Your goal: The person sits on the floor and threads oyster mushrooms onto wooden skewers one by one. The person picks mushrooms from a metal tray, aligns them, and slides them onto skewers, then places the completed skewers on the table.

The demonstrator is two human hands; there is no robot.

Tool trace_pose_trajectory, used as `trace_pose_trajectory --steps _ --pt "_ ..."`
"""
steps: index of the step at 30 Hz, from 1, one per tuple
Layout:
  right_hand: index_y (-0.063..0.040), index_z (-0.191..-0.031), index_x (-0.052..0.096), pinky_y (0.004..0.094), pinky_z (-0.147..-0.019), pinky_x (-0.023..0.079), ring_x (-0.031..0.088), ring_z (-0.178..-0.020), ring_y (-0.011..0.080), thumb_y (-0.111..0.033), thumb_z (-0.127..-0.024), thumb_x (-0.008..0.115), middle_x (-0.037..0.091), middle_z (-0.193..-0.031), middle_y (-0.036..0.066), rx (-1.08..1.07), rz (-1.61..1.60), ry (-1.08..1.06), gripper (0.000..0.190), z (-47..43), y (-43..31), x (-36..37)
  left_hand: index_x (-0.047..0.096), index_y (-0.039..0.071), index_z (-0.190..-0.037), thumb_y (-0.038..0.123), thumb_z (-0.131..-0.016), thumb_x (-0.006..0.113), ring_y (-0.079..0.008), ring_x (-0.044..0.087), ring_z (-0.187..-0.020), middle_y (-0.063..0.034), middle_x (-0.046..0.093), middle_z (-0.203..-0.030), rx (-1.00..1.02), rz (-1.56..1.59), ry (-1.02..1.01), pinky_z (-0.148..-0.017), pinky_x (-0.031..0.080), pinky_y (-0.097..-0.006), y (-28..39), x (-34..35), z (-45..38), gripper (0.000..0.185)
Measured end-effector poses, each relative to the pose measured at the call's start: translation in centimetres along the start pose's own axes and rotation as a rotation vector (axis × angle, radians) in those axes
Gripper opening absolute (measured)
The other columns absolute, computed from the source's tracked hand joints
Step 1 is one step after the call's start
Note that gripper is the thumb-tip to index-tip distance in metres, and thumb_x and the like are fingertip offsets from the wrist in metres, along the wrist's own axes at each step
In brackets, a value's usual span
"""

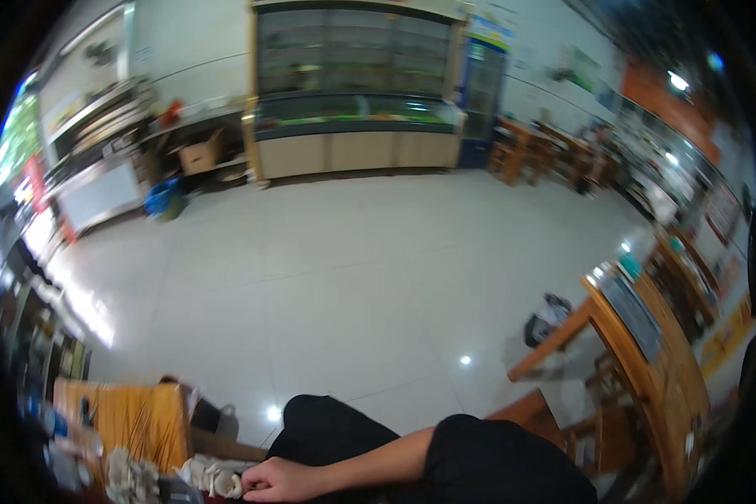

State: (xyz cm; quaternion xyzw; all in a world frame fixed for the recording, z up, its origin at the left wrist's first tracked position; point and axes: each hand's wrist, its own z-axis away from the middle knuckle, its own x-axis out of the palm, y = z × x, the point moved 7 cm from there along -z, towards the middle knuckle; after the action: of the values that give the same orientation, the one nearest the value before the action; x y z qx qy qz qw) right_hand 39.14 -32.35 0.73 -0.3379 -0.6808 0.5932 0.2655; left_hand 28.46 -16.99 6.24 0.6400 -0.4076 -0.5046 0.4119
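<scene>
From a black sleeve (510,463), my right forearm reaches left across the bottom of the view. The fingers of my right hand (283,482) are curled at the end of an off-white, lumpy bundle (211,475); whether they grip it cannot be made out. A similar off-white bundle (131,475) lies farther left by a wooden table (154,406). Thin brown sticks (142,435), perhaps skewers, are spread over that tabletop. A clear plastic bottle (85,438) is at its left side. My left hand is out of view.
My black-clad knee (327,419) juts over the pale tiled floor (309,271). A wooden table (668,378) and stools (614,435) stand at right, with a bag (547,318) on the floor. Farther back are a display refrigerator (359,148), a blue-lined bin (164,200) and a metal counter (101,195).
</scene>
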Motion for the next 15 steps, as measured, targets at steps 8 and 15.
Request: trace_pose_trajectory --steps 8,15 --pt "-0.001 -0.075 0.060 0.0238 -0.048 0.036 0.047 -0.054 0.0069 -0.025 -0.086 0.063 0.053 -0.061 -0.002 0.134 -0.254 0.066 0.026 2.2 1.1 -2.1 0.055 0.001 -0.110 0.016 -0.091 0.055 -0.0147 0.056 -0.088 -0.0073 0.059 -0.099 -0.288 0.453 -0.105 -0.076 0.046 -0.0257 -1.0 5.9 -1.8 0.024" --pt "-0.005 -0.091 0.068 0.0289 -0.062 0.047 0.061 -0.070 0.0120 -0.034 -0.081 0.068 0.067 -0.075 0.006 0.172 0.056 0.165 0.031 3.9 0.1 -4.0 0.054 0.000 -0.112 0.016 -0.092 0.051 -0.0159 0.056 -0.089 -0.0092 0.060 -0.101 -0.208 0.452 -0.180 -0.077 0.045 -0.0262 -0.2 7.8 -3.1 0.026"
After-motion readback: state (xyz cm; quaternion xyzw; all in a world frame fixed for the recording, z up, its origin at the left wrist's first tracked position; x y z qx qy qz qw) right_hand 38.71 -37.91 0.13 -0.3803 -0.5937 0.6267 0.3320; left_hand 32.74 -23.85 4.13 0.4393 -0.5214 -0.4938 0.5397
